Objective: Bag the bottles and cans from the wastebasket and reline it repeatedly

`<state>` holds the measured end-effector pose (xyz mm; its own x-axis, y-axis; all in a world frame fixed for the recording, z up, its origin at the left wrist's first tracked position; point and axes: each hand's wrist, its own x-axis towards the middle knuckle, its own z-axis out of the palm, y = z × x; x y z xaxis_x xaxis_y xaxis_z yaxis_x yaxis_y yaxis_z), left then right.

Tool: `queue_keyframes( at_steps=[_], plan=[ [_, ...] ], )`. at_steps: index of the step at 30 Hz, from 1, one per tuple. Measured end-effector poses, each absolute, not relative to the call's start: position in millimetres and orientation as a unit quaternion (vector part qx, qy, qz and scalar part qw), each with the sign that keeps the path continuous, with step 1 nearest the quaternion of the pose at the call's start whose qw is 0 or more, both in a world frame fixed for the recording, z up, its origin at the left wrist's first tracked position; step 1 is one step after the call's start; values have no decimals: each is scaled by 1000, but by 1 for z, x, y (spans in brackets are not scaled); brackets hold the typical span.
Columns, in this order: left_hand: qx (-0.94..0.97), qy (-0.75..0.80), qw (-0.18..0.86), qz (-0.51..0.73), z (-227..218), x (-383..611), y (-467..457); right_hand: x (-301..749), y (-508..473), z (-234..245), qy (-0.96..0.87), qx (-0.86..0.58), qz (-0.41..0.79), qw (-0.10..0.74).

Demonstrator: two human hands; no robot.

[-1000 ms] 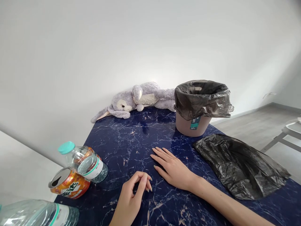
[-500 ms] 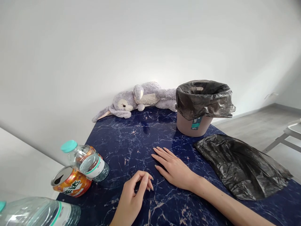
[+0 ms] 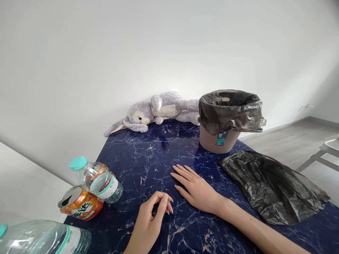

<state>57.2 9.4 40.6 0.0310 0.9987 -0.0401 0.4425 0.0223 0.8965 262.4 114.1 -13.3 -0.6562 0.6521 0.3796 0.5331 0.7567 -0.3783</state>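
I have the left hand [image 3: 149, 220] loosely curled, its thumb meeting the bent forefinger, with nothing visible pinched between them. Just beyond and right of it, my right hand [image 3: 197, 190] lies palm down, fingers slightly spread, on the dark blue, marble-patterned tabletop [image 3: 148, 158]. For a steady rest, I judge light, even palm pressure and relaxed fingers best. Nearest the left hand, to its left, is a clear plastic bottle with a turquoise cap [image 3: 106, 187]; farther left are an orange metal can [image 3: 82, 208] and a second clear plastic bottle [image 3: 75, 240], cut off by my view. A flattened black plastic bag [image 3: 267, 187] lies right of the right hand, apart from its fingers. Beyond that hand stands a pinkish-grey plastic bin [image 3: 212, 139] with a black plastic liner [image 3: 230, 118]; beyond both hands lies a grey plush rabbit [image 3: 139, 116].
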Motion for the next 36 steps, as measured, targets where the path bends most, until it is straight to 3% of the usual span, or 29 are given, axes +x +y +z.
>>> queue_keyframes(
  at_steps=[6, 36],
  plan=[
    [602, 599, 393, 354, 42, 59, 9, 262, 114, -10, -911, -329, 113, 221],
    [609, 589, 391, 360, 38, 57, 10, 263, 115, -10, -912, -325, 108, 226]
  ],
)
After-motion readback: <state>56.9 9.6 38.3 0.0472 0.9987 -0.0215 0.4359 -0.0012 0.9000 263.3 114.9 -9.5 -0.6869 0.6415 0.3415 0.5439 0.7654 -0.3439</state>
